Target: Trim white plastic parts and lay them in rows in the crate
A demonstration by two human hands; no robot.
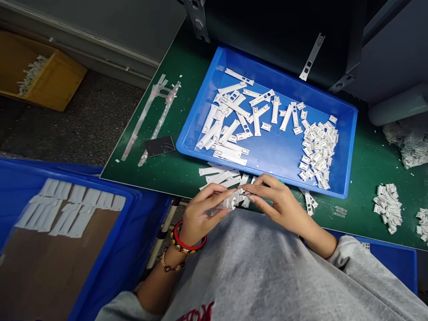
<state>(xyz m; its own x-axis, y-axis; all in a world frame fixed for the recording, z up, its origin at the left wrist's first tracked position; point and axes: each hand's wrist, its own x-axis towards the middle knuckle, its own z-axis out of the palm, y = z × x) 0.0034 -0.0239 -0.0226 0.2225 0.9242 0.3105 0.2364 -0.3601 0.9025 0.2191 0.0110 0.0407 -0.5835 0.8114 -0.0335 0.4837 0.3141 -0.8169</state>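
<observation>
A white plastic piece [236, 199], seemingly a moulded clip, was pinched by curled fingers of the left hand [203, 209] and right hand [274, 205], wrists raised above the grey sweatshirt [254, 263], near the blue tray [197, 129].

a green workbench [361, 147] above a dark speckled floor [90, 120], beside a grey wall [83, 22]

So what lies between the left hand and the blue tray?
In the head view, a few white strips lie on the green bench between the left hand and the blue tray.
</observation>
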